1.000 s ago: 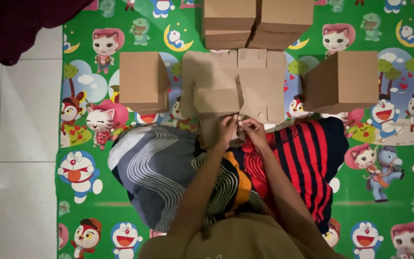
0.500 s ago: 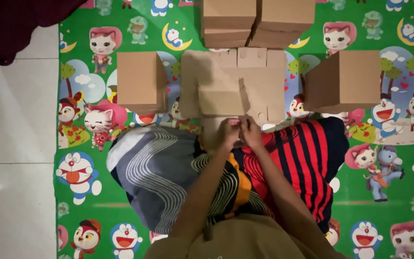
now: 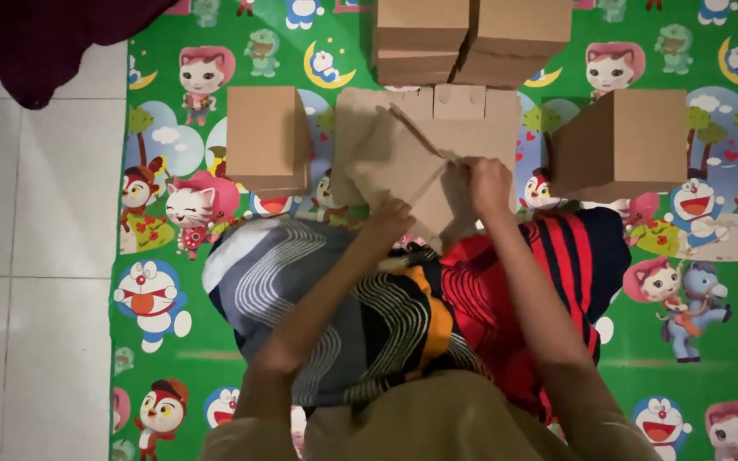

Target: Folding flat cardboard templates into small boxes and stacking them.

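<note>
A flat brown cardboard sheet [image 3: 403,154] with cut flaps lies in front of me, over my lap. One large flap is bent up at an angle. My left hand [image 3: 386,220] grips the sheet's near lower edge. My right hand [image 3: 489,183] pinches the raised flap near its upper right corner. My legs are covered by a patterned cloth in grey, orange, red and black stripes [image 3: 403,316].
Folded cardboard boxes stand around: one at the left [image 3: 264,138], one at the right [image 3: 625,141], two stacked at the back [image 3: 471,38]. A green cartoon-print mat [image 3: 164,282] covers the floor; white tiles [image 3: 36,256] and a dark red cloth [image 3: 36,34] lie left.
The hands have moved apart. The right hand has risen and lifted a flap of the sheet, which now stands bent up instead of lying flat.
</note>
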